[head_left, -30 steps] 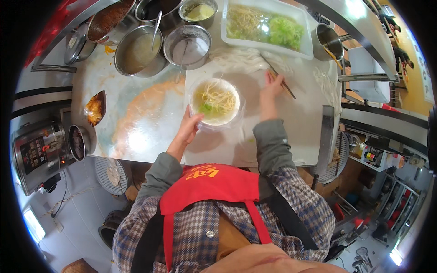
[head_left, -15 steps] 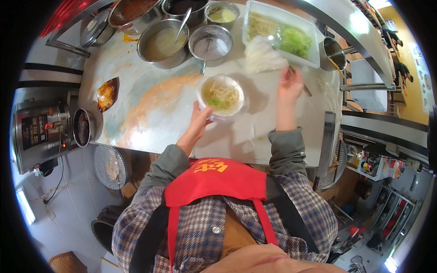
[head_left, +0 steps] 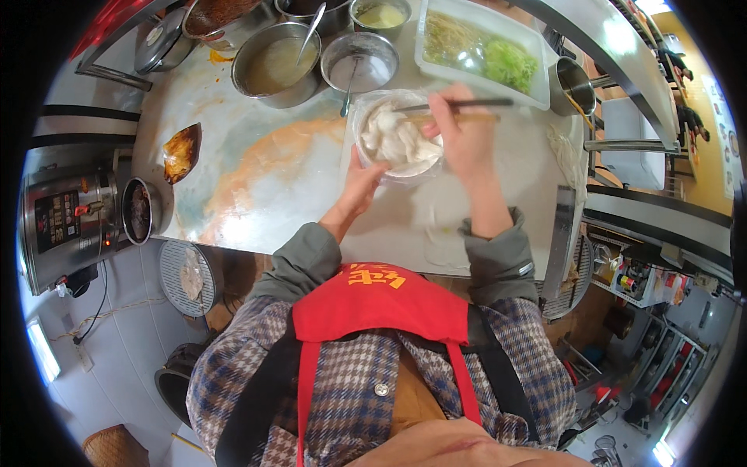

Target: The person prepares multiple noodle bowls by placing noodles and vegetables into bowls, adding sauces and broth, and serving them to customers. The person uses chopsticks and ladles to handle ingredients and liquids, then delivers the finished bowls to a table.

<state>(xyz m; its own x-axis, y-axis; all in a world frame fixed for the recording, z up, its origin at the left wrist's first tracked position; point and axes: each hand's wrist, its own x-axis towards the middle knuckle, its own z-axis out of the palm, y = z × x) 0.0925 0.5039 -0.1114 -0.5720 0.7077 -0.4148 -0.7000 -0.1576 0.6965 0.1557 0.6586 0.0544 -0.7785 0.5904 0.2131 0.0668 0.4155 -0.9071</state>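
My left hand (head_left: 362, 187) grips the near left side of a bowl (head_left: 416, 169) lined with thin clear plastic. Soft white folded sheets (head_left: 395, 140), which look like rice noodle, fill the bowl and cover the sprouts and greens beneath. In my right hand (head_left: 467, 144) is a pair of chopsticks (head_left: 492, 102), one dark and one light brown, closed in the fingers. Their tips reach over the white sheets at the bowl's far right. Just beyond the bowl stands a metal pot of whitish liquid (head_left: 393, 70) with a spoon in it.
A white plastic bin (head_left: 537, 100) with sprouts and lettuce stands at the far right, beside a metal pot (head_left: 572, 86). Several metal pots, one with cloudy broth (head_left: 272, 70), line the far left. A brown glossy piece (head_left: 182, 153) lies on the table's left.
The white sheets, earlier lying in front of the bin, are now in the bowl. My right hand with the chopsticks has moved left over it. The bowl has shifted slightly right and away from me.
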